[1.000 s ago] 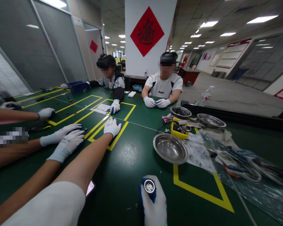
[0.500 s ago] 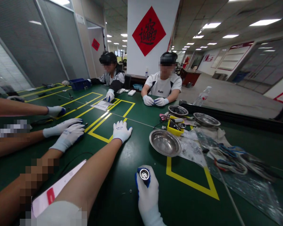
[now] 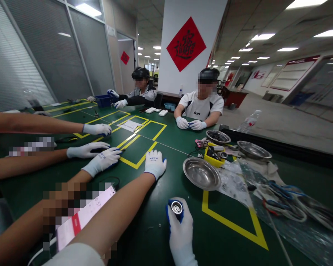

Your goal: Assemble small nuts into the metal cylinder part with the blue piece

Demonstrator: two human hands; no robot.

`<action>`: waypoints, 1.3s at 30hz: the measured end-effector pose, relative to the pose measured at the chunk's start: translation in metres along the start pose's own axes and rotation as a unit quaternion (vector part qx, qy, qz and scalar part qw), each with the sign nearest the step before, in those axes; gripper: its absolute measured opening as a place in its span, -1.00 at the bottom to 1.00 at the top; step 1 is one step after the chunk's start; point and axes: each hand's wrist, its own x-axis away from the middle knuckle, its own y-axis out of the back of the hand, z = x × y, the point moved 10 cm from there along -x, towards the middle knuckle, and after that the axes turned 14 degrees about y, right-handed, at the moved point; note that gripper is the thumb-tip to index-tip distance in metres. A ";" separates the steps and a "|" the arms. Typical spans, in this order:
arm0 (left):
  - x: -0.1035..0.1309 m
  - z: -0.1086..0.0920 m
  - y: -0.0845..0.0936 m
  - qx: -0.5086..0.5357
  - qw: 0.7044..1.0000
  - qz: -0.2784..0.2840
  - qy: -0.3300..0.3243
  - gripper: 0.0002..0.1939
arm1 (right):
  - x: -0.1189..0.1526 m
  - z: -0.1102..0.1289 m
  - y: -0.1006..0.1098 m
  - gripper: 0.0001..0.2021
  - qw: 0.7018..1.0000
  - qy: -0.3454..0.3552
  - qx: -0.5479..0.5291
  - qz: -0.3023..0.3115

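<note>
My left hand (image 3: 155,165), in a white glove with blue on the finger side, lies flat on the green table with its fingers stretched out and nothing visible in it. Nearer to me, my right hand (image 3: 182,234) wears the same kind of glove. Its fingers are wrapped round a metal cylindrical part (image 3: 177,208) with a round, shiny rim; small shapes show inside its open end, and its lower body is hidden by the glove. A tiny ring-like piece (image 3: 160,225) lies on the table left of my right hand. A phone (image 3: 86,214) lies beside my left forearm.
Ahead of my right hand stand a steel bowl (image 3: 202,173), a yellow bin (image 3: 214,155) of parts, and two more bowls. Plastic bags and gloves (image 3: 285,199) lie at right. Co-workers' gloved hands (image 3: 104,160) rest left of mine. Two people sit opposite, near a blue bin (image 3: 103,101).
The view has turned slightly left. A far co-worker's hands have moved from the paper to the blue bin. A left-side co-worker's hand reaches further over the table. My hands keep their poses.
</note>
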 end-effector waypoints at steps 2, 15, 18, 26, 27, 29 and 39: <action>0.001 -0.003 0.001 0.005 1.000 -0.007 -0.012 -0.50 | 0.002 -0.002 0.004 -0.62 1.000 -0.009 0.015 -0.008; -0.057 0.031 0.044 0.045 0.995 -0.020 0.086 -0.19 | 0.011 -0.023 0.020 -0.59 0.992 -0.076 0.096 -0.029; -0.080 0.046 0.071 0.014 0.995 -0.061 0.071 -0.22 | 0.013 -0.032 0.022 -0.57 0.990 -0.082 0.110 -0.015; -0.079 0.063 0.034 -0.008 0.997 0.005 0.074 -0.25 | 0.020 -0.047 0.031 -0.55 0.984 -0.129 0.124 -0.015; -0.073 0.054 0.023 -0.004 0.998 0.016 0.054 -0.26 | 0.020 -0.046 0.032 -0.56 0.984 -0.125 0.126 -0.012; -0.061 0.039 0.003 0.009 0.999 0.041 0.028 -0.27 | 0.020 -0.044 0.033 -0.55 0.984 -0.116 0.136 -0.010; -0.054 0.019 -0.003 -0.024 0.999 0.031 -0.021 -0.26 | 0.025 -0.012 0.012 -0.67 0.991 -0.075 0.107 0.027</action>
